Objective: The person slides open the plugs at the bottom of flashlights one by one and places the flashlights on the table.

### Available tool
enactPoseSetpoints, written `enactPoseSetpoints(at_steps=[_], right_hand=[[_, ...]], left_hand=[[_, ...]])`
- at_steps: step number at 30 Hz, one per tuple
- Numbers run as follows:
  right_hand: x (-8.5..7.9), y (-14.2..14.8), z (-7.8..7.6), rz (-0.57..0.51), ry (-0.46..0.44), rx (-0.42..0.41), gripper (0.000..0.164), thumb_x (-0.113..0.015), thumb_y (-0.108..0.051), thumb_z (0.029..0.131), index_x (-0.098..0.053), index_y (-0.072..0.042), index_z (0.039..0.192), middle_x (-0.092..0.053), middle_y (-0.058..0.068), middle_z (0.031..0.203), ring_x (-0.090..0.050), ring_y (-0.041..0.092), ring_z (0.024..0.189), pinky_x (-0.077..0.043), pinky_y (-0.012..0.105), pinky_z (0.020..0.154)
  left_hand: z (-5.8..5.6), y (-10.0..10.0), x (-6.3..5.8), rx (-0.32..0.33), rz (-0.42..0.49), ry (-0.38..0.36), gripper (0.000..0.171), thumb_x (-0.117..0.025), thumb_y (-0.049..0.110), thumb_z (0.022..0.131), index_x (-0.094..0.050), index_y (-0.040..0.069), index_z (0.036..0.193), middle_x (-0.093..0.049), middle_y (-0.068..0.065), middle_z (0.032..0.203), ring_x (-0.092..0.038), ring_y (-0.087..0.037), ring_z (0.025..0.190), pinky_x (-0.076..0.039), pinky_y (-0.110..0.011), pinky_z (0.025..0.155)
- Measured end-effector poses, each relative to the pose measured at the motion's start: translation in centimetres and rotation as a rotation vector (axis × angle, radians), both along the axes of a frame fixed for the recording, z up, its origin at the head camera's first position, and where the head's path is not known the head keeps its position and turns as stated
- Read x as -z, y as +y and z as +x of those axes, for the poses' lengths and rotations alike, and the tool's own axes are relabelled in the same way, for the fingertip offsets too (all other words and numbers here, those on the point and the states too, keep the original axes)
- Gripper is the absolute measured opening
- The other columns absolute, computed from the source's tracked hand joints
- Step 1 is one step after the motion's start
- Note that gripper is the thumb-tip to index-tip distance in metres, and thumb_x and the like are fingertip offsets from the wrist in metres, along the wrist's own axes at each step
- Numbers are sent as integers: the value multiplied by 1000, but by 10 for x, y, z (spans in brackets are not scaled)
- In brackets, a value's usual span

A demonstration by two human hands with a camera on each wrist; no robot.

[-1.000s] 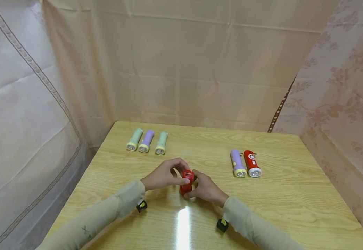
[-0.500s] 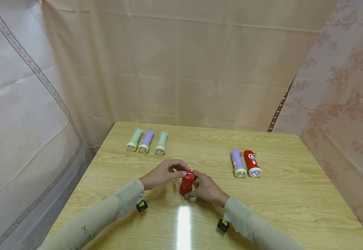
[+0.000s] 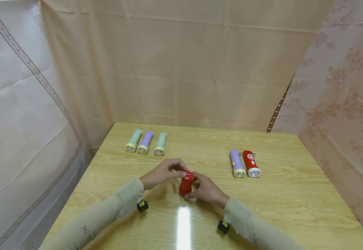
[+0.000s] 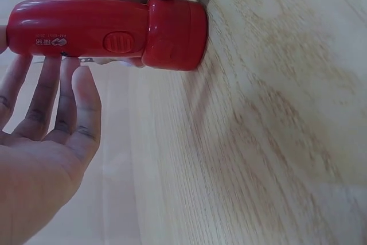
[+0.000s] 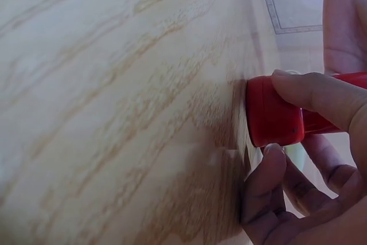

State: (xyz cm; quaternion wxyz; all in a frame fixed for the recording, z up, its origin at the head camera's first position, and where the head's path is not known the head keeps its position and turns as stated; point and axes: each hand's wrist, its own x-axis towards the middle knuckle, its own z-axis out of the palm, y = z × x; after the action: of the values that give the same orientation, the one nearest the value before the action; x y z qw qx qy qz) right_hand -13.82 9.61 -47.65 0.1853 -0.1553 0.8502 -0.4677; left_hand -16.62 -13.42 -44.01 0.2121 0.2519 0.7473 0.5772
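Note:
A red flashlight (image 3: 186, 185) stands upright on the table, its wide head downward. My left hand (image 3: 164, 173) holds its upper end, thumb at the tail and fingertips along the far side. Low down, my right hand (image 3: 208, 189) grips the flashlight from the right. In the left wrist view, the flashlight's body (image 4: 86, 32) shows a ribbed switch (image 4: 118, 42) and small white print. The right wrist view has the right thumb (image 5: 315, 93) and index finger around the red head (image 5: 266, 116), whose face is against the wood.
Two mint flashlights (image 3: 133, 140) and a purple flashlight (image 3: 145, 142) lie at the back left of the wooden table (image 3: 281, 198). Another purple flashlight (image 3: 237, 163) lies beside a red-and-white flashlight (image 3: 251, 163) on the right. Curtains (image 3: 181, 69) surround the table's back and sides.
My left thumb has moved up from the flashlight's near side to its tail end. The right hand keeps its grip and the other flashlights lie as before.

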Motion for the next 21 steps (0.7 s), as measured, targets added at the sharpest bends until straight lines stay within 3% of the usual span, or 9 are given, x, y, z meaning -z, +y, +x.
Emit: enactPoseSetpoints(at_steps=[4,10,21], right_hand=[[1,0,0,-1,2,5,63,-94,-20,74,-65,-15,129,-67,0,116,-60,25,105,-47,50,94],[1,-1,2,-15,17,17,60,-95,-18,73,-66,-13,125,-69,1,114,-61,24,101,-48,44,89],[0,-1,2,-1,47,10,63,-96,-19,72,-67,-12,127,-70,-2,116,-60,23,105,-47,49,94]], left_hand=[[0,0,-1,6,24,-33,17,-71,29,99,-70,17,111,-68,-6,114,-60,-26,108,-54,-58,89],[-1,2,-1,7,40,-39,18,-72,30,98,-70,16,109,-67,-8,112,-60,-26,105,-54,-59,87],[-2,9,-4,-13,26,-37,15,-74,24,97,-67,12,102,-68,-7,105,-60,-24,99,-54,-51,82]])
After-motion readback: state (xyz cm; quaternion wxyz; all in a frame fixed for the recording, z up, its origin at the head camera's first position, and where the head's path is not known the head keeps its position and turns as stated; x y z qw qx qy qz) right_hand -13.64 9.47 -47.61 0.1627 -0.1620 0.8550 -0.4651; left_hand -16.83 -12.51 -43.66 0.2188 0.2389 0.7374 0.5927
